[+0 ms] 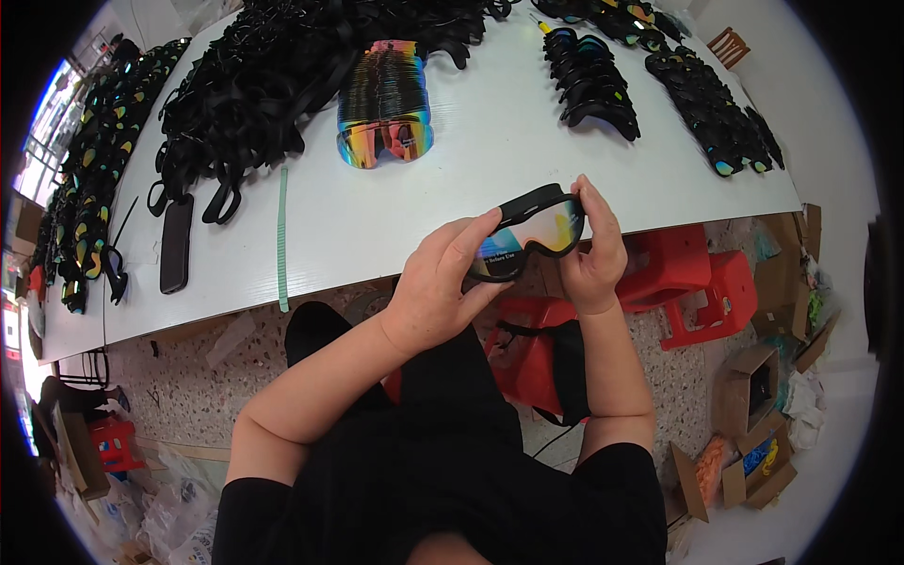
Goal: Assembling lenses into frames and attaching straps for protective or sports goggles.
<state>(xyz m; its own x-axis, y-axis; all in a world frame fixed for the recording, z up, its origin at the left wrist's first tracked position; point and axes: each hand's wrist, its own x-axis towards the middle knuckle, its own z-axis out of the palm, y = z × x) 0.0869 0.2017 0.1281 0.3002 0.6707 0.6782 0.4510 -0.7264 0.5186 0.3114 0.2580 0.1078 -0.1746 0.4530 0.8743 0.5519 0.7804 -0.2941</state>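
Note:
Between my two hands, just off the table's front edge, is a pair of goggles (539, 229) with a black frame and a mirrored, rainbow-tinted lens. My left hand (436, 276) grips its left end, thumb and fingers on the frame. At the other end my right hand (595, 250) closes round the frame, with fingers along the upper right corner. Behind them on the table lies a row of stacked mirrored lenses (385, 141). Farther right stands a curved row of black goggle frames (589, 85).
A large heap of black straps (254, 85) covers the back left of the white table (377, 226). A dark phone (176, 245) and a green strip (282, 235) lie nearer. More goggles (711, 113) lie at the right. Red stools (669, 268) and open cardboard boxes (749, 386) stand below.

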